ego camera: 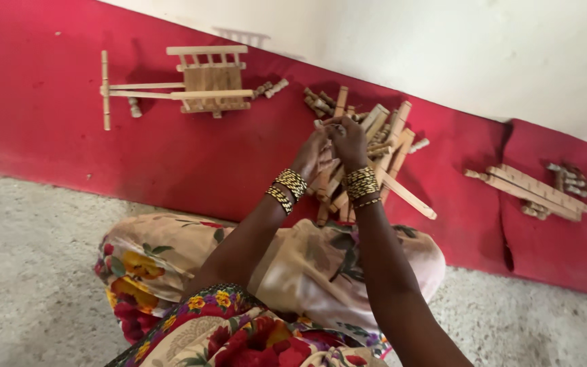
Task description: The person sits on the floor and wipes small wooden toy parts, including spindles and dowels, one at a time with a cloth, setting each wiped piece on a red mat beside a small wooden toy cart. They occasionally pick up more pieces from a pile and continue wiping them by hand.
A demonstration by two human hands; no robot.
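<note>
My left hand and my right hand meet over a loose pile of pale wooden sticks on a red mat. Both hands pinch a small light wooden piece between their fingertips, held just above the pile. Gold and black bangles ring both wrists. The pile holds flat slats and short turned pegs, partly hidden behind my hands.
A small built wooden cart frame lies at the mat's upper left. More wooden slats and pegs lie at the right on the mat. A white wall runs behind. Grey floor and my floral-clad knees fill the foreground.
</note>
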